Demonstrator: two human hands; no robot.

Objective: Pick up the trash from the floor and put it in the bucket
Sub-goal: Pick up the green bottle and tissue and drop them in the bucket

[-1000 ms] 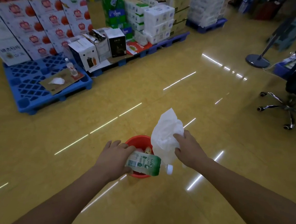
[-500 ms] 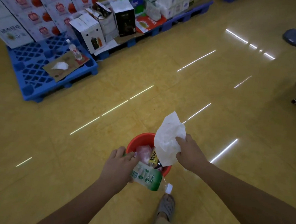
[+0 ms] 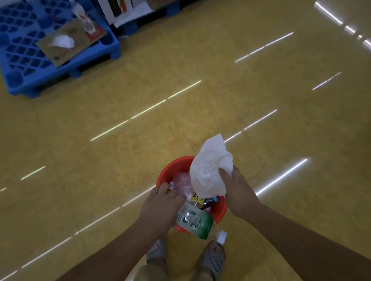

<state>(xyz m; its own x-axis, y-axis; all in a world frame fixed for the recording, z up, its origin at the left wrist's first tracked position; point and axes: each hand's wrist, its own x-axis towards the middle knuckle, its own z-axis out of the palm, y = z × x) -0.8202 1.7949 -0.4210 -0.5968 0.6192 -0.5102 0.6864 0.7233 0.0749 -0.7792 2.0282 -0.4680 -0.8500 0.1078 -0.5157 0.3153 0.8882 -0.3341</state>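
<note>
Left hand (image 3: pixel 162 206): palm down at the near-left rim of the bucket (image 3: pixel 171 168); fingers curled round the base end of a plastic bottle (image 3: pixel 194 221); forearm reaching in from the lower left
Plastic bottle: green label; slanted, white cap pointing down to the right; body over the bucket's near rim, cap past it
Right hand (image 3: pixel 240 192): back of the hand up, over the bucket's right side; fingertips pinching a crumpled white paper (image 3: pixel 208 170); forearm coming in from the lower right
White paper: held up above the bucket's far-right part, its top corner standing upward
Bucket: red, on the yellow floor (image 3: pixel 206 76); holds a pink wrapper (image 3: pixel 183 180) and a yellow-black packet (image 3: pixel 198 199)
Sandals (image 3: pixel 212 259): grey, just behind the bucket
Blue pallet (image 3: pixel 53 65): far left, well apart; carries a cardboard sheet (image 3: pixel 78 34)
</note>
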